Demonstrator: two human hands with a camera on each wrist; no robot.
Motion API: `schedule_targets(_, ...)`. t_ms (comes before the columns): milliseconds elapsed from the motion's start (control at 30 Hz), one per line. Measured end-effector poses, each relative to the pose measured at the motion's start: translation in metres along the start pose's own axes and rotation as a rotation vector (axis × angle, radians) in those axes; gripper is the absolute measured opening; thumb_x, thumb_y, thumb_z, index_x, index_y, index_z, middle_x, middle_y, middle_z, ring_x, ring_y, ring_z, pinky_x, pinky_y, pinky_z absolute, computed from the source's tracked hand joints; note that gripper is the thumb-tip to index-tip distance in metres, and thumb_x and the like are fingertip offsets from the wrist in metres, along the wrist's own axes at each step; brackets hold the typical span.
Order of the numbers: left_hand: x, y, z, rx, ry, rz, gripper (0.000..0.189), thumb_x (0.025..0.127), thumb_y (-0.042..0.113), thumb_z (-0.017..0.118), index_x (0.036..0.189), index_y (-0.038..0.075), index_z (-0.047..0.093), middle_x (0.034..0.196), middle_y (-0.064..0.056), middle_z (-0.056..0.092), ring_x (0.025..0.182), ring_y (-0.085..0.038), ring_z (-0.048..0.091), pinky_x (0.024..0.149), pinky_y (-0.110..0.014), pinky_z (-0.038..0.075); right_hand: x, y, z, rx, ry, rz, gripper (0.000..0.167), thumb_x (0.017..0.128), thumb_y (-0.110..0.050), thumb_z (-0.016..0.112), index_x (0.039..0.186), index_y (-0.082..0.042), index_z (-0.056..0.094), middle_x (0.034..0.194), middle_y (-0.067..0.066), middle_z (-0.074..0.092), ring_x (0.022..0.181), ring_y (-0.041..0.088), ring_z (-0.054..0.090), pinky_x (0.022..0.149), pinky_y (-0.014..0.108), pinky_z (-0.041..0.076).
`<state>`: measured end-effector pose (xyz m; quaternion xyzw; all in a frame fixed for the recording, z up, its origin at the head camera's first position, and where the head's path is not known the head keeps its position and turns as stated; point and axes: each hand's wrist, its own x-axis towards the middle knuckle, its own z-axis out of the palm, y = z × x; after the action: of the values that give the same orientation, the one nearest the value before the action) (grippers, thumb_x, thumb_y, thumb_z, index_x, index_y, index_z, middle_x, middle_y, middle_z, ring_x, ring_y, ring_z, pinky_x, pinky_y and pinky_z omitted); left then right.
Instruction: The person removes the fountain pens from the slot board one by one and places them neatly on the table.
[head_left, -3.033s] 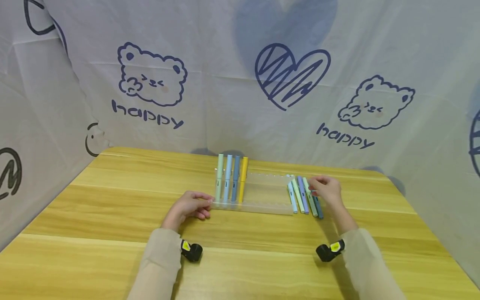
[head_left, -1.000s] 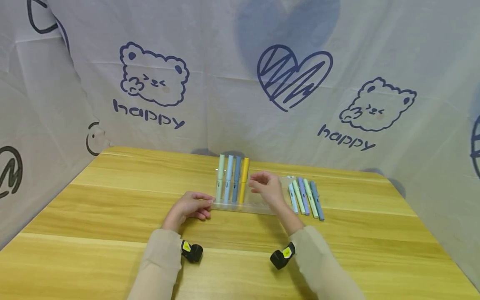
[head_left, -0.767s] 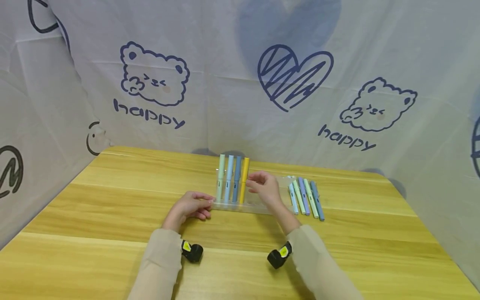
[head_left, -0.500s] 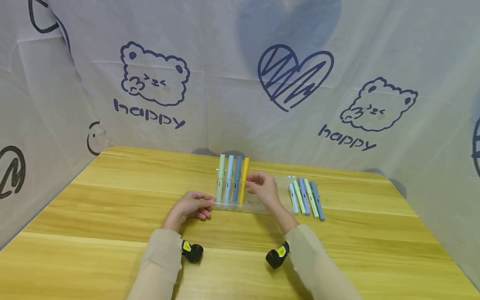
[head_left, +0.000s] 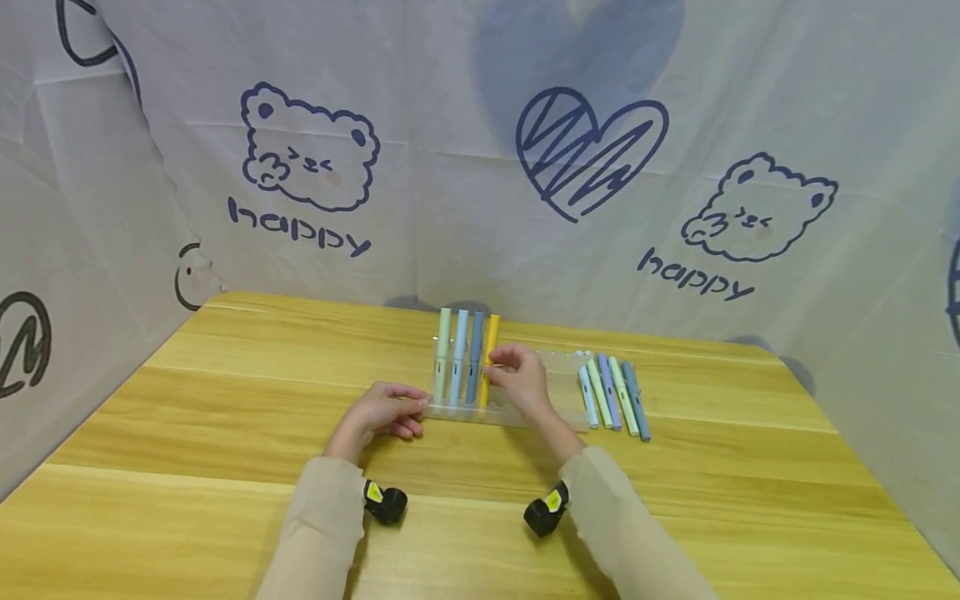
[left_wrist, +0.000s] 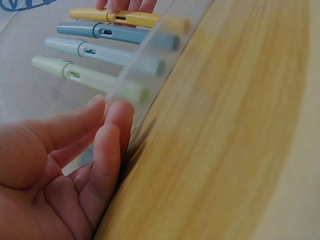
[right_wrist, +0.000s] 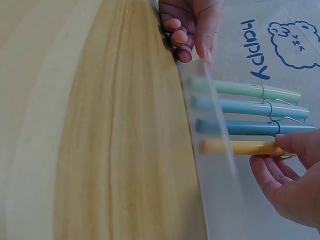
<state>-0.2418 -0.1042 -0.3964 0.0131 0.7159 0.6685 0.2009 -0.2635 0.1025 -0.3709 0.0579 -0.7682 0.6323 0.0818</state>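
A clear plastic pen stand [head_left: 566, 383] holds a row of pens: a pale green pen [head_left: 441, 367], a light blue pen [head_left: 457, 367], a dark blue pen [head_left: 474, 358] and a yellow pen [head_left: 492, 333]. At the stand's left front corner, my left hand [head_left: 384, 412] pinches the front lip between thumb and fingers, as the left wrist view shows. My right hand [head_left: 521, 379] has thumb and fingers on either side of the yellow pen's middle; the right wrist view shows this pinch [right_wrist: 290, 180]. The pen's lower end sits behind the clear front lip.
Right of the stand, several more pens lie side by side, among them a purple pen [head_left: 609, 392] and a blue pen [head_left: 636, 400]. Everything stands on a wood-grain table [head_left: 450, 525]. A printed cloth [head_left: 442, 208] hangs behind its back edge.
My right hand has come left from the pens at the right, over the stand, to the yellow pen, and now pinches it. The left hand has stayed at the stand's corner.
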Motion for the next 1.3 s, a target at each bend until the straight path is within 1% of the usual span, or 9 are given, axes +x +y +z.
schedule_targets(433,0.0,0.0,0.0,-0.002,0.0,0.0,0.033,0.09,0.005,0.052,0.117,-0.014,0.049,0.072,-0.009,0.058,0.053,-0.01,0.058,0.05,-0.02,0.051,-0.003,0.006,0.001,-0.015,0.05,-0.083,0.017,0.071,0.016,0.065,0.085,0.013,0.056,0.082,0.021,0.06,0.069,0.021,0.06,0.059,0.027,0.054)
schedule_targets(633,0.0,0.0,0.0,0.001,0.008,-0.006,0.033,0.09,0.005,0.052,0.117,-0.013,0.049,0.073,-0.009,0.058,0.054,-0.01,0.058,0.05,-0.02,0.051,-0.007,0.005,0.002,-0.056,0.065,-0.149,0.018,0.072,0.013,0.066,0.086,0.012,0.056,0.084,0.024,0.06,0.076,0.031,0.061,0.064,0.027,0.054)
schedule_targets(733,0.0,0.001,0.0,0.001,0.007,-0.007,0.033,0.09,0.005,0.052,0.117,-0.013,0.049,0.073,-0.009,0.058,0.054,-0.01,0.058,0.05,-0.02,0.051,-0.007,0.007,0.001,-0.042,0.061,-0.214,0.016,0.072,0.011,0.067,0.085,0.011,0.057,0.083,0.022,0.06,0.076,0.032,0.061,0.066,0.03,0.054)
schedule_targets(800,0.0,0.001,0.001,0.001,0.006,-0.006,0.033,0.09,0.005,0.052,0.117,-0.014,0.048,0.073,-0.009,0.058,0.054,-0.01,0.058,0.05,-0.02,0.051,-0.003,0.016,-0.001,-0.01,0.056,-0.282,0.015,0.074,0.006,0.069,0.084,0.007,0.058,0.081,0.017,0.061,0.074,0.026,0.061,0.065,0.028,0.053)
schedule_targets(900,-0.001,0.001,0.001,0.002,0.007,-0.006,0.033,0.09,0.005,0.052,0.117,-0.013,0.049,0.073,-0.009,0.058,0.054,-0.01,0.058,0.05,-0.02,0.051,-0.003,0.019,-0.002,0.013,0.054,-0.336,0.015,0.074,0.003,0.07,0.084,0.005,0.059,0.08,0.015,0.061,0.073,0.023,0.061,0.066,0.028,0.053)
schedule_targets(1000,-0.001,0.001,0.001,0.005,0.006,-0.008,0.032,0.09,0.005,0.052,0.117,-0.013,0.049,0.073,-0.009,0.058,0.054,-0.01,0.058,0.05,-0.02,0.051,-0.002,0.017,-0.002,0.014,0.051,-0.336,0.015,0.074,0.005,0.069,0.085,0.006,0.058,0.083,0.017,0.061,0.076,0.026,0.061,0.069,0.029,0.053)
schedule_targets(1033,-0.001,0.001,0.001,0.003,0.009,-0.01,0.032,0.09,0.005,0.052,0.117,-0.013,0.049,0.072,-0.009,0.058,0.054,-0.01,0.058,0.05,-0.02,0.051,-0.007,0.008,-0.001,-0.009,0.055,-0.311,0.016,0.073,0.009,0.067,0.086,0.01,0.057,0.084,0.02,0.061,0.078,0.03,0.06,0.07,0.031,0.053)
schedule_targets(1167,-0.001,0.001,0.002,0.006,0.012,-0.01,0.032,0.09,0.004,0.051,0.116,-0.013,0.05,0.072,-0.009,0.058,0.054,-0.01,0.058,0.05,-0.02,0.051,-0.006,0.002,-0.001,-0.032,0.059,-0.293,0.017,0.074,0.011,0.066,0.088,0.011,0.057,0.086,0.023,0.06,0.079,0.032,0.059,0.07,0.026,0.052)
schedule_targets(1300,-0.001,0.001,0.001,0.006,0.012,-0.003,0.032,0.09,0.004,0.051,0.116,-0.014,0.049,0.072,-0.009,0.058,0.054,-0.01,0.058,0.05,-0.02,0.051,-0.005,-0.002,-0.002,0.003,0.062,-0.297,0.019,0.073,0.012,0.066,0.09,0.012,0.056,0.086,0.024,0.06,0.078,0.032,0.059,0.068,0.023,0.052)
